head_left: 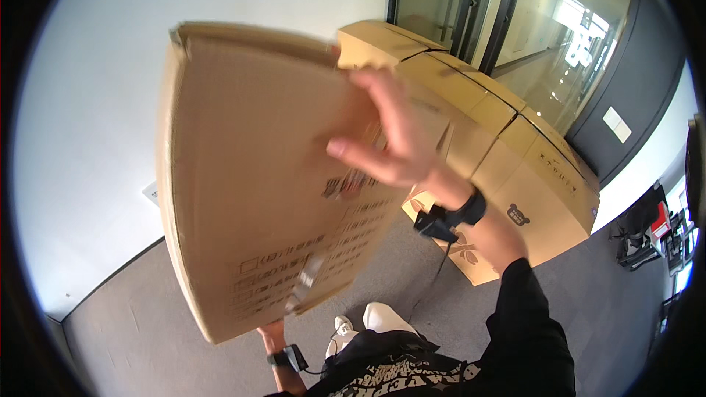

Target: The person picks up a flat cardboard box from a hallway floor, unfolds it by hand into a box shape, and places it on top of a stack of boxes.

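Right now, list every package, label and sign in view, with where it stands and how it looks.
Held box: flat brown cardboard, tilted up in front, dark print on its face; right hand on its upper edge, left hand under its lower corner.
Box stack: brown cartons by the glass wall, right of centre, taped seams, small dark bear mark.
Wall plate: small, white, low on the white wall, left.
Panel: pale rectangle on the dark wall, far right.

The right hand is raised high on an outstretched, black-sleeved arm — fingers spread, palm pressed flat, a black band worn at the wrist. The left hand is held low, mostly hidden — only its banded wrist is seen.
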`<move>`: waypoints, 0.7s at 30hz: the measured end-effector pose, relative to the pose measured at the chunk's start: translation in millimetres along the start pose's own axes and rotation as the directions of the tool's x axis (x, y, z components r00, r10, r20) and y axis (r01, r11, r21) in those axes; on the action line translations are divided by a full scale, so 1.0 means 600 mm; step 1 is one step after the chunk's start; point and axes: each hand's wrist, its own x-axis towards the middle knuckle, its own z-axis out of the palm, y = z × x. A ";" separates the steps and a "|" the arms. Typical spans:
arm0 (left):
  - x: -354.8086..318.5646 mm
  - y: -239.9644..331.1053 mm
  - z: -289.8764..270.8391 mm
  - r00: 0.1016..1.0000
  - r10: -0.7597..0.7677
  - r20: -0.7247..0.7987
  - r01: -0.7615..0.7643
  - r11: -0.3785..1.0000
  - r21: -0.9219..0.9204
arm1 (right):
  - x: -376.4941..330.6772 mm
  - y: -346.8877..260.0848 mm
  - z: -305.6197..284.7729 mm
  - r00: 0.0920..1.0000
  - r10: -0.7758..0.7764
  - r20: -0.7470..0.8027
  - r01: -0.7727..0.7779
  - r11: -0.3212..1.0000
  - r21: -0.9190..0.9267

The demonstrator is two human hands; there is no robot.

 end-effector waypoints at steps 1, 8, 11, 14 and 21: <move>0.023 -0.002 0.022 1.000 -0.019 0.020 0.019 1.000 0.012 | 0.029 0.014 -0.021 0.999 -0.034 -0.021 0.034 0.999 0.018; 0.201 -0.061 0.148 0.974 -0.186 0.129 0.170 0.978 0.121 | 0.186 0.188 -0.173 0.967 -0.035 -0.254 0.051 0.997 0.057; 0.291 -0.119 0.218 0.956 -0.242 0.166 0.217 0.963 0.157 | 0.212 0.267 -0.220 0.958 -0.070 -0.280 0.088 0.995 0.055; 0.406 -0.169 0.305 0.941 -0.278 0.194 0.238 0.949 0.205 | 0.228 0.387 -0.260 0.949 -0.074 -0.306 0.122 0.982 0.143; 0.637 -0.292 0.521 0.903 -0.324 0.282 0.243 0.927 0.287 | 0.352 0.635 -0.339 0.916 -0.202 -0.346 0.281 0.939 0.196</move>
